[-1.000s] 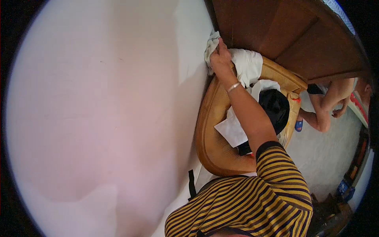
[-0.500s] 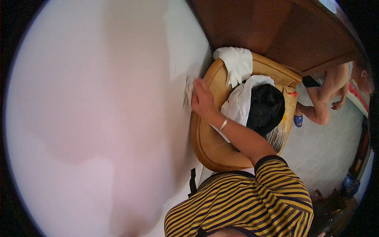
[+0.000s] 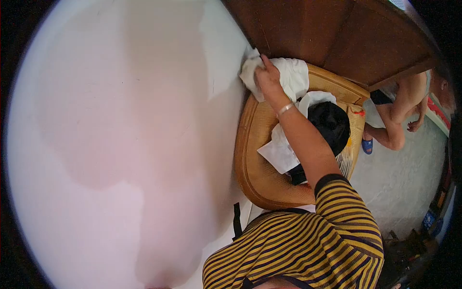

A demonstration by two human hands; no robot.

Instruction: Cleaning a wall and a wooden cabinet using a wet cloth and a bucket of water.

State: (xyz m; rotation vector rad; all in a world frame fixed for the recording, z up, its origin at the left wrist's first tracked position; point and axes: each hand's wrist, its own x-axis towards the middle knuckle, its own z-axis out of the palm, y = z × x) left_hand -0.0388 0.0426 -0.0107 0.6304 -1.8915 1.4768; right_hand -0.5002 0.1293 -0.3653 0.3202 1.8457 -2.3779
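My right hand (image 3: 269, 79) reaches to the corner where the white wall (image 3: 144, 144) meets a brown wooden panel (image 3: 313, 33). Its fingers are closed on a pale crumpled cloth (image 3: 250, 74), partly blurred, close to the wall. Right beside the hand, another white cloth (image 3: 294, 79) hangs over the backrest of a tan chair (image 3: 250, 168). Below my forearm, a black item (image 3: 328, 125) and a white fabric or bag (image 3: 279, 149) lie on the seat. A light-coloured bangle circles my right wrist. My left hand is out of view.
At the right, another person (image 3: 390, 115) crouches or sits low, a blue slipper (image 3: 367, 146) on one foot. Grey floor (image 3: 399, 183) stretches beyond the chair. Dark and blue clutter (image 3: 414, 245) stands at the lower right. A black strap (image 3: 237, 220) shows near the wall.
My right hand has moved up and away along the wall, from beside the chair's left edge to the corner by the brown panel, with the cloth in it.
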